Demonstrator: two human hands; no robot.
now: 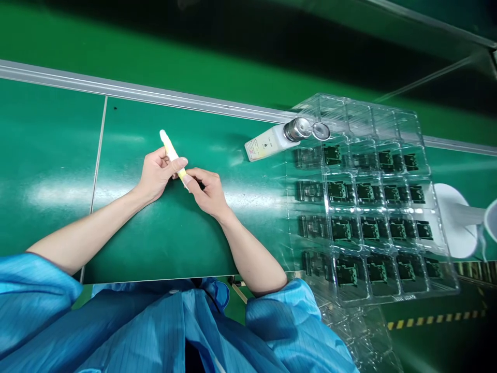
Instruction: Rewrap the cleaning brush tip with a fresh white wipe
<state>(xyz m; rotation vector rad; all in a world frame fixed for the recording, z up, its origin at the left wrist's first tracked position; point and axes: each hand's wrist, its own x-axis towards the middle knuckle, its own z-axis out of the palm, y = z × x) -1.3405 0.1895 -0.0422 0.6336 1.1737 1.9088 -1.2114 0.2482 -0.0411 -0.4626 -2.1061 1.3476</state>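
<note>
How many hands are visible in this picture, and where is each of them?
2. The left hand grips the white-and-yellow stick around its middle; the right hand pinches its near end. Both are over the green tabletop.

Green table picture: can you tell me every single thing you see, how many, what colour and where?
slim stick: one, white and yellow, between both hands
bottle: one, white with metal top, beside the trays
clear trays: count unclear, see-through, right side
circuit boards: many, green, in tray compartments
round-based thing: one, white, far right
table: one, green, under the hands
strip: one, grey, beyond the hands
striped tape: one, yellow-black, lower right
left hand, right hand: two, bare, centre-left
sleeves: two, blue, bottom
</note>
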